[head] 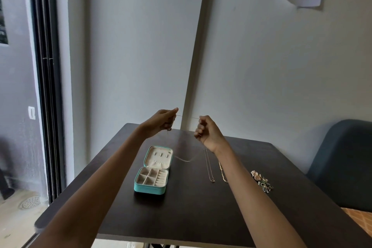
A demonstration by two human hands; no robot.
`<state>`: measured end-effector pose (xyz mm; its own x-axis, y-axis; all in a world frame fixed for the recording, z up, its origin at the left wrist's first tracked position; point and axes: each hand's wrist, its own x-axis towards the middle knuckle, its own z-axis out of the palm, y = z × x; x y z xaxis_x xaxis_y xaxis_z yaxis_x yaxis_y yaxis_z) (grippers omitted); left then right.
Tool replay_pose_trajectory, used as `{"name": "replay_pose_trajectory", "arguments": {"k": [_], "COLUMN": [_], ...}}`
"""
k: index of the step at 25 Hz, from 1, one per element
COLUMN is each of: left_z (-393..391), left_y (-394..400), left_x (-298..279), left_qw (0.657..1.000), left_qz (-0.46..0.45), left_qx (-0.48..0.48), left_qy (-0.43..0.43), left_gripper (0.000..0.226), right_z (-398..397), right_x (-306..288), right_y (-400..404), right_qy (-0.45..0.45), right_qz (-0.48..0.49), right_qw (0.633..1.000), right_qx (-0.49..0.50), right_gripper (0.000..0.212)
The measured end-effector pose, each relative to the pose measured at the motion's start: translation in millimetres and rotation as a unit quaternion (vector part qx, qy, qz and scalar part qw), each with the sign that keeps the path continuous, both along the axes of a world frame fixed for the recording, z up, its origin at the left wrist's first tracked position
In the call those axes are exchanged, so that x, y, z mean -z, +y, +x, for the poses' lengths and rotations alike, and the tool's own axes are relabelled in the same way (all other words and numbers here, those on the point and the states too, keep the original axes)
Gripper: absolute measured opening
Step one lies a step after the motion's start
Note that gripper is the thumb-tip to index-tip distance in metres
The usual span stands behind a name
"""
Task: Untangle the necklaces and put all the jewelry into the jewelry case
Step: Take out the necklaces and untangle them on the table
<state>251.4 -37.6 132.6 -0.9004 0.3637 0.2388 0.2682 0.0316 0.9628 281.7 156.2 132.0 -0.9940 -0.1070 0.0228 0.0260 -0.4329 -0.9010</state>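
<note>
While held aloft: a thin silver chain necklace [187, 117] runs taut between both hands, above the far part of the dark worktop [181, 217], its slack dipping down just right of the case.
Jewelry case: teal jewelry case [150, 189] lies open left of centre, cream lining, divided compartments in the near half, lid tilted back.
Other jewelry: a fine pendant necklace [209, 167] and a gold chain [222, 173] lie straight, side by side; a heap of small jewelry [261, 181] sits farther right.
Left hand: left hand [161, 120] raised, fingers curled, pinching the chain.
Right hand: right hand [208, 132] raised, fingers clenched round the chain's other end.
</note>
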Motion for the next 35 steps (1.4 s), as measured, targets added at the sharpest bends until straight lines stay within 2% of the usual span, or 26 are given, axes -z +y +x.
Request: {"name": "replay_pose_trajectory", "arguments": {"k": [4, 8, 12, 17, 21, 25, 30, 35], "left_z": [-4.4, -10.4, -14.1, -19.7, -18.6, -11.0, -5.6, 7.5], "left_y": [-3.9, -3.2, 1.3, 16.7, 27.6, 34.0, 48.3, 68.8], "left_x": [9.2, 25.0, 41.0, 66.6, 80.3, 80.5, 67.2, 33.6], "left_qw": [0.992, 0.981, 0.960, 0.940, 0.937, 0.955, 0.979, 0.990], "left_qz": [0.111, 0.151, 0.213, 0.255, 0.244, 0.166, 0.032, 0.013], "left_qx": [-0.002, -0.009, -0.033, -0.038, 0.014, 0.059, 0.080, 0.105], "left_qy": [-0.065, -0.118, -0.177, -0.223, -0.249, -0.239, -0.184, -0.093], "left_gripper": [0.043, 0.046, 0.048, 0.049, 0.046, 0.044, 0.041, 0.027], "right_z": [-4.9, -5.4, -1.0, 2.9, 0.5, -4.1, -5.2, 5.0], "right_x": [3.2, 12.1, 15.4, 13.4, 1.9, -8.0, -9.2, 3.2], "right_y": [26.8, 44.5, 50.1, 55.8, 60.9, 58.9, 49.0, 51.4], "right_qy": [-0.022, -0.031, -0.020, 0.024, 0.057, 0.068, 0.068, 0.076], "right_qz": [-0.059, -0.090, -0.132, -0.099, 0.033, 0.187, 0.239, 0.295], "right_qw": [0.998, 0.995, 0.991, 0.995, 0.997, 0.979, 0.968, 0.953], "right_qx": [0.019, 0.031, 0.020, 0.019, 0.037, 0.035, 0.021, 0.001], "right_gripper": [0.031, 0.034, 0.027, 0.020, 0.009, 0.013, 0.013, 0.011]}}
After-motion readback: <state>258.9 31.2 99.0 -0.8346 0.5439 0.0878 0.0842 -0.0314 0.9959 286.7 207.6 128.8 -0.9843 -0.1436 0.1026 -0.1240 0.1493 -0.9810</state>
